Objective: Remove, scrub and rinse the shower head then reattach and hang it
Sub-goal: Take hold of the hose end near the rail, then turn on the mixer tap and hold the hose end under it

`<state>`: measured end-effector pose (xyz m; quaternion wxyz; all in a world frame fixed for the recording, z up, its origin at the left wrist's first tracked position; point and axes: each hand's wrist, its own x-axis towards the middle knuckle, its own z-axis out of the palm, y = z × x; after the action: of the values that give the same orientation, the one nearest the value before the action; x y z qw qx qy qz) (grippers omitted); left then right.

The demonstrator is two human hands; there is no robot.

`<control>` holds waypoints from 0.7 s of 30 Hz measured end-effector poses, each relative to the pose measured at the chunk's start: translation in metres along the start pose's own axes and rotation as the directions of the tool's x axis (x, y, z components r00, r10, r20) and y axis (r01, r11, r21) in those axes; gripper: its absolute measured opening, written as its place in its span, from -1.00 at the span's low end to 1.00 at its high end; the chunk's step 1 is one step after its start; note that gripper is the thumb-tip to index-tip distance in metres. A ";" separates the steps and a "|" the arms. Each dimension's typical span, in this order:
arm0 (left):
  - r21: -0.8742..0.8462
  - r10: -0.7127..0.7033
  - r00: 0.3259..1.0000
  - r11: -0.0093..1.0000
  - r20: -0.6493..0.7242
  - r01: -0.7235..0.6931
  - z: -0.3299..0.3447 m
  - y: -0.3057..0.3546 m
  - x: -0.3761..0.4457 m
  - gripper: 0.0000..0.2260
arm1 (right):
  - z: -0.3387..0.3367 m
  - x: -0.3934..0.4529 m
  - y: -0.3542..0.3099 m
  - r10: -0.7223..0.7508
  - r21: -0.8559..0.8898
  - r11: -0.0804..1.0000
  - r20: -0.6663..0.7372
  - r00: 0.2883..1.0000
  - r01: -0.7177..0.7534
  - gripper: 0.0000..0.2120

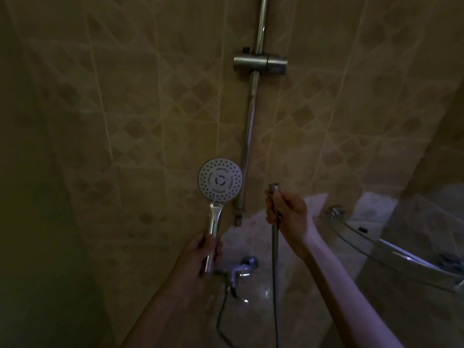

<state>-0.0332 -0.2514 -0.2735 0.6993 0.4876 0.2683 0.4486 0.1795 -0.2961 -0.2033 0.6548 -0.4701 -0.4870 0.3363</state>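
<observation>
Before dim tan tiled wall, fingers grip shower head left, hose right.

Glossy chrome shower head, seemingly brushed-metal hose, glazed tiles.

Shower head stands above left-hand fingers; hose hangs below right-hand fingers, apart.

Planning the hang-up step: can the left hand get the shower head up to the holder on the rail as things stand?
Probably yes. The left hand grips the shower head by its handle, detached from the hose, and nothing blocks the way to the empty holder above.
</observation>
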 end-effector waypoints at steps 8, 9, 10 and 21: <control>-0.025 -0.158 0.982 0.987 -0.104 0.156 -0.030 -0.044 -0.033 -0.88 | 0.000 -0.056 0.105 0.321 -0.013 0.947 -0.041 0.946 -0.321 -0.74; -0.017 -0.173 0.977 0.985 -0.127 0.173 -0.035 -0.051 -0.037 -0.89 | 0.000 -0.060 0.120 0.326 -0.055 0.943 -0.058 0.943 -0.329 -0.73; -0.005 -0.188 0.971 0.982 -0.146 0.190 -0.039 -0.058 -0.041 -0.89 | 0.000 -0.064 0.134 0.340 -0.084 0.935 -0.073 0.938 -0.345 -0.72; -0.217 -0.461 0.831 0.886 -0.311 0.411 -0.094 -0.139 -0.089 -0.88 | -0.003 -0.087 0.288 0.534 -0.624 0.673 0.038 0.844 -0.398 -0.77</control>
<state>-0.0993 -0.3061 -0.4432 0.7559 0.2741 0.4615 0.3749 0.1612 -0.2797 -0.5031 0.3080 -0.7197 -0.4983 0.3726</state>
